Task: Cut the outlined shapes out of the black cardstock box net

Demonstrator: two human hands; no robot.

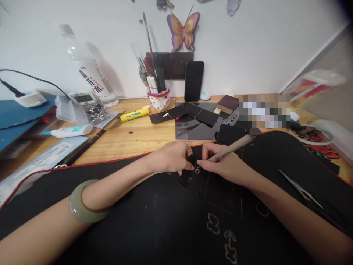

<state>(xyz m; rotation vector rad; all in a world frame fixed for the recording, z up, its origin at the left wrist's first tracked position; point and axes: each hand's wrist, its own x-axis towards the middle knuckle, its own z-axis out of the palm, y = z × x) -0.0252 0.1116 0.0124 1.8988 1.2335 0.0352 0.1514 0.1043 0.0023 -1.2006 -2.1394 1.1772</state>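
My right hand [224, 165] grips a greyish-beige pen [235, 146], its tip pointing down and left toward my left hand [175, 158]. Between the thumb and curled fingers of my left hand is a small dark piece [186, 178] that looks like black card. Its outline blends into the black mat [154, 221] beneath. The pen tip is close to this piece; whether they touch I cannot tell. Pale flower-like outlines [213, 223] and a thin-lined rectangle [224, 198] show on the mat near my right forearm.
Scissors [300, 188] lie on the mat at right. Behind it are black card strips [200, 113], a yellow glue stick [134, 115], a pen cup [158, 98] and a phone [194, 81]. A bottle [88, 70] and a white glue tube [72, 131] are at left.
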